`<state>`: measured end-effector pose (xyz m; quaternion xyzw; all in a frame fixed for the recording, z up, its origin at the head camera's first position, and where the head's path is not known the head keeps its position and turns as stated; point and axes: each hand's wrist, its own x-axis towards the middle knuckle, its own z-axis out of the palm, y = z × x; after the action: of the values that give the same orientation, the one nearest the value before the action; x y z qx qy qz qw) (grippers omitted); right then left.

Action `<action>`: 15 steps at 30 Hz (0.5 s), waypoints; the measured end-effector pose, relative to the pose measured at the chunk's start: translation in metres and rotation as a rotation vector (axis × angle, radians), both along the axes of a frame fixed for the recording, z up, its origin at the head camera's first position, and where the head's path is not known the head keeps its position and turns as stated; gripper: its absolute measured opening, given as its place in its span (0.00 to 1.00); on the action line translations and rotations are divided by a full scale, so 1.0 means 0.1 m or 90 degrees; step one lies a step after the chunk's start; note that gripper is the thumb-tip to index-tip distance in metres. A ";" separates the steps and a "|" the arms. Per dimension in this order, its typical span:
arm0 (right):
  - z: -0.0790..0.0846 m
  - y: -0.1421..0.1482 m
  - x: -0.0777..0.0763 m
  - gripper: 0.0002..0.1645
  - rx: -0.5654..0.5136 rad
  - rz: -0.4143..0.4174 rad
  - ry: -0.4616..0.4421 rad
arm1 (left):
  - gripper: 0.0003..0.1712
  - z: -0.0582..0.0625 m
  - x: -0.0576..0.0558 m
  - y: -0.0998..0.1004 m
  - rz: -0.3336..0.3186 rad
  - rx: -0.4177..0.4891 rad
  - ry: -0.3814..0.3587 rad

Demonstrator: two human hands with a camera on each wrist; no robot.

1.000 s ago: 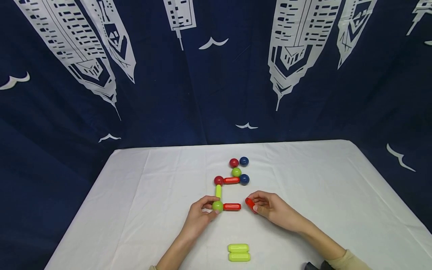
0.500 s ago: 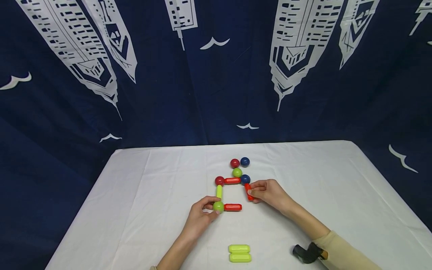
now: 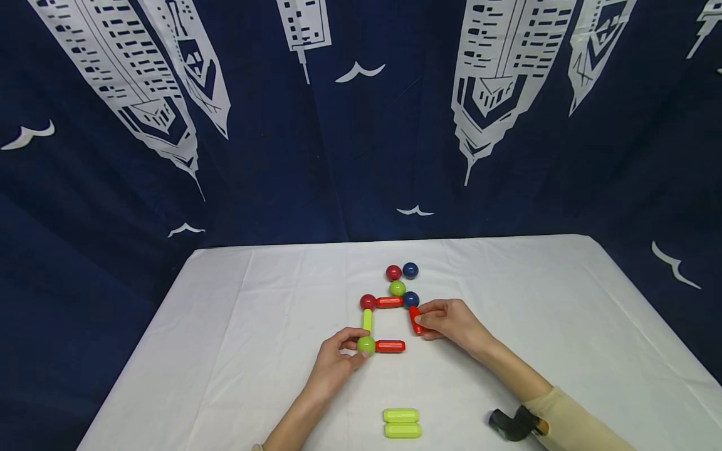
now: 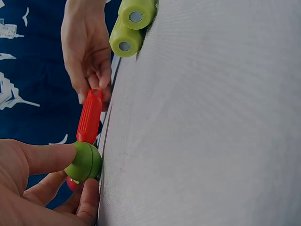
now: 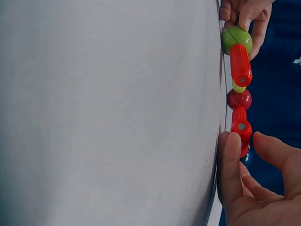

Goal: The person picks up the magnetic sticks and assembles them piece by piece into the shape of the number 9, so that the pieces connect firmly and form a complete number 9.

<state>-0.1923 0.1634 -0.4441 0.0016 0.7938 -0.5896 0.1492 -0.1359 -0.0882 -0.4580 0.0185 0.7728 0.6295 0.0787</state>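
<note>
My left hand (image 3: 334,362) pinches a green ball (image 3: 366,345) at the near-left corner of a ball-and-rod shape on the table. From that ball a red magnetic rod (image 3: 390,346) points right with its far end free, and a yellow-green rod (image 3: 368,321) runs back to a red ball (image 3: 368,302). Another red rod (image 3: 389,302) links the red ball to a blue ball (image 3: 411,299). With thumb and fingers, my right hand (image 3: 450,323) holds a third red rod (image 3: 415,318), its far end at the blue ball, slanting slightly toward me.
Behind the shape lie a loose green ball (image 3: 397,288), a red ball (image 3: 393,272) and a dark blue ball (image 3: 410,270). Two yellow-green rods (image 3: 402,423) lie side by side near the front. A dark blue printed cloth (image 3: 282,156) hangs behind the white table (image 3: 254,376).
My right hand has moved back and slightly left, bringing its red rod from beside the shape to the blue ball. The left hand has kept its grip on the green ball.
</note>
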 end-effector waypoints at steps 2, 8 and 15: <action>0.00 0.02 0.03 0.20 -0.008 0.002 0.004 | 0.19 -0.01 0.00 0.00 0.000 0.001 0.000; 0.00 0.08 0.07 0.20 -0.013 0.008 0.028 | 0.19 -0.02 -0.01 0.00 0.001 -0.001 -0.004; 0.04 0.18 -0.03 0.21 -0.004 0.006 0.087 | 0.20 -0.02 -0.01 0.00 0.002 -0.005 -0.008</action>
<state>-0.1956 0.1810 -0.4401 -0.0430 0.8004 -0.5898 0.0975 -0.1369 -0.0878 -0.4595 0.0126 0.7749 0.6265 0.0825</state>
